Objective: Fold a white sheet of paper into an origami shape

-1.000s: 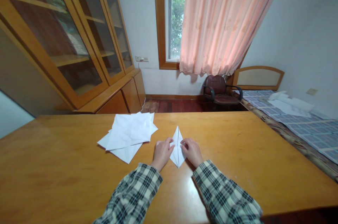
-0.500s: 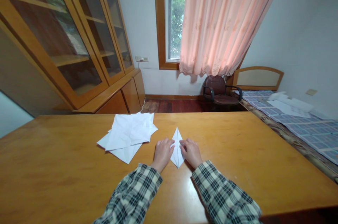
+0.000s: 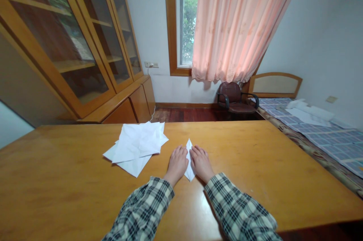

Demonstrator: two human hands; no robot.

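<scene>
A folded white paper [image 3: 190, 175], shaped like a narrow diamond with a crease down its middle, lies flat on the table. My left hand [image 3: 178, 162] rests palm down over its left half, fingers stretched forward and flat. Over the right half lies my right hand [image 3: 201, 162], likewise flat with its fingers extended. Only the paper's top tip, a strip along the centre and the bottom point show between the hands; both side corners are covered.
Several loose white sheets [image 3: 138, 143] lie in an uneven pile to the left of my hands. The wooden table [image 3: 255, 165] ends at a far edge. Beyond it stand a glass-door cabinet [image 3: 113, 86], an armchair [image 3: 234, 97] and a bed [image 3: 309, 120].
Both hands have gone from fingertips curled at the paper's middle to lying flatter over its sides, fingers reaching further forward. Less of the paper shows now.
</scene>
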